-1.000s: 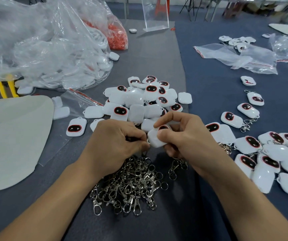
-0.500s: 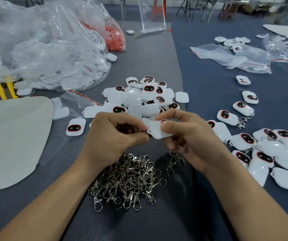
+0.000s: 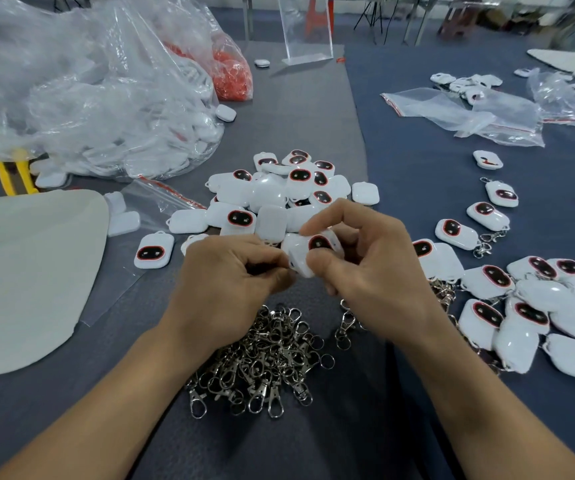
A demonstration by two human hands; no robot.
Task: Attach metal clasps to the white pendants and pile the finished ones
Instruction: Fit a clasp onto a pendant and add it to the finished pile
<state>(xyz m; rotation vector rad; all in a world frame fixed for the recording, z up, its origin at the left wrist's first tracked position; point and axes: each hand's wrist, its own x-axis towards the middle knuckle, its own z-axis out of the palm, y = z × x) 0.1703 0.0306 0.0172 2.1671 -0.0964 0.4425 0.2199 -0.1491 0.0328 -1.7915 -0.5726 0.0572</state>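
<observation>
A grey-and-blue cloth worktop (image 3: 314, 109) in a cluttered workshop; at far left, a crinkled clear plastic bag (image 3: 88, 109); the left hand (image 3: 230, 289), fingers curled, presses pinched fingertips against the edge of a glossy, rounded white pendant (image 3: 314, 251), and I cannot tell what they hold; beneath lies a tangled heap of shiny metal clasps (image 3: 265, 362); the right hand (image 3: 376, 271) grips that pendant between thumb and forefinger, raised above the worktop; at right, finished pendants (image 3: 528, 306) lie piled.

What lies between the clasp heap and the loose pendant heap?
In the head view: the left hand and right hand, together pinching one pendant.
</observation>
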